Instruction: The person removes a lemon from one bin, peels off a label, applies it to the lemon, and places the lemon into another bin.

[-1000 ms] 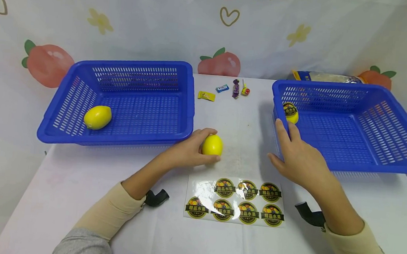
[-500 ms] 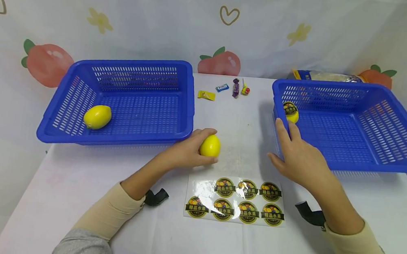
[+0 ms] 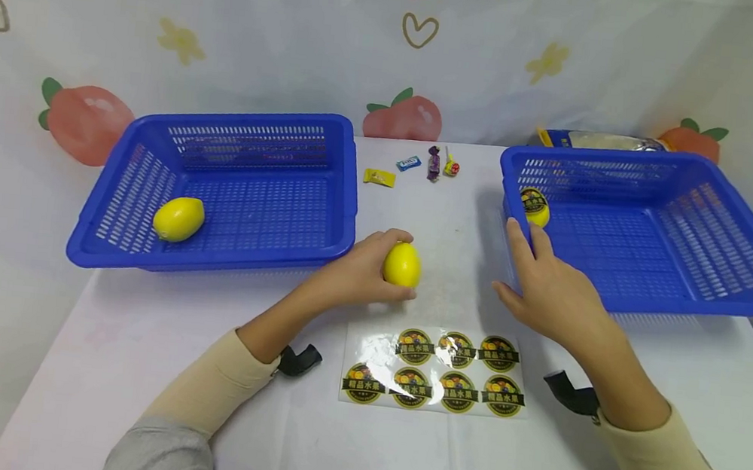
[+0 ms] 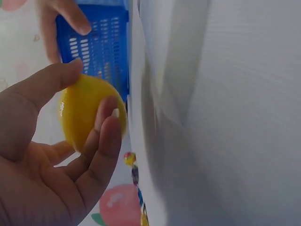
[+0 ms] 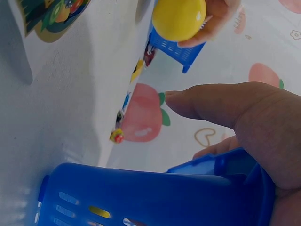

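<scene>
Smooth yellow lemon [image 3: 402, 264], unlabelled, on end, between 2 blue baskets [image 3: 143, 258].

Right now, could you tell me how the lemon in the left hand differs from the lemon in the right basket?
The held lemon is bare, gripped by the left hand above the table. The basket lemon carries a round dark sticker and lies untouched in the right basket, by its left wall. Both are yellow and look alike in size.

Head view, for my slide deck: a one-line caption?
Left hand grips a lemon; right hand rests on a blue basket.
</scene>
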`<state>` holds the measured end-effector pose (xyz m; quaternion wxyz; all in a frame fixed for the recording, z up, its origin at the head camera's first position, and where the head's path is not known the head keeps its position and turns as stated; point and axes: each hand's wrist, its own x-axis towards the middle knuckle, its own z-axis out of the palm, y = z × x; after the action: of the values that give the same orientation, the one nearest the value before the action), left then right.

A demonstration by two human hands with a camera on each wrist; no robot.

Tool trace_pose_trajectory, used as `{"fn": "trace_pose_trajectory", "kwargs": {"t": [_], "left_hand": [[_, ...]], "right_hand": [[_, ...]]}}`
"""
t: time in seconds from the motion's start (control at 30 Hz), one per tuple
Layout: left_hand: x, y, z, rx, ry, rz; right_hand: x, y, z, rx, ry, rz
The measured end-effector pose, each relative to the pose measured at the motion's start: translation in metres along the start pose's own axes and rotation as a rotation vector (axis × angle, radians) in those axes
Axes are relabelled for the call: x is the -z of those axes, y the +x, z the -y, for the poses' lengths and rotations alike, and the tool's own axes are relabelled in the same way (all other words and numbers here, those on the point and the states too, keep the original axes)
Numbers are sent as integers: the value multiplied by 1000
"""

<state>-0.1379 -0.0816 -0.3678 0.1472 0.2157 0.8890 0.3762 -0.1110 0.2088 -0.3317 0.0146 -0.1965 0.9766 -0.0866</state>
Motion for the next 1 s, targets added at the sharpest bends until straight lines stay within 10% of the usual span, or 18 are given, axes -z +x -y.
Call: {"fn": "trace_pose_trajectory", "kwargs": {"t": [0.47,1.0], "left_hand": [[-16,29,-8,43,160,5],[-13,27,-7,40,168,21]], "right_hand": [[0,0,-1,-4,-16,-1],[0,0,0,1,-17,-12]]}}
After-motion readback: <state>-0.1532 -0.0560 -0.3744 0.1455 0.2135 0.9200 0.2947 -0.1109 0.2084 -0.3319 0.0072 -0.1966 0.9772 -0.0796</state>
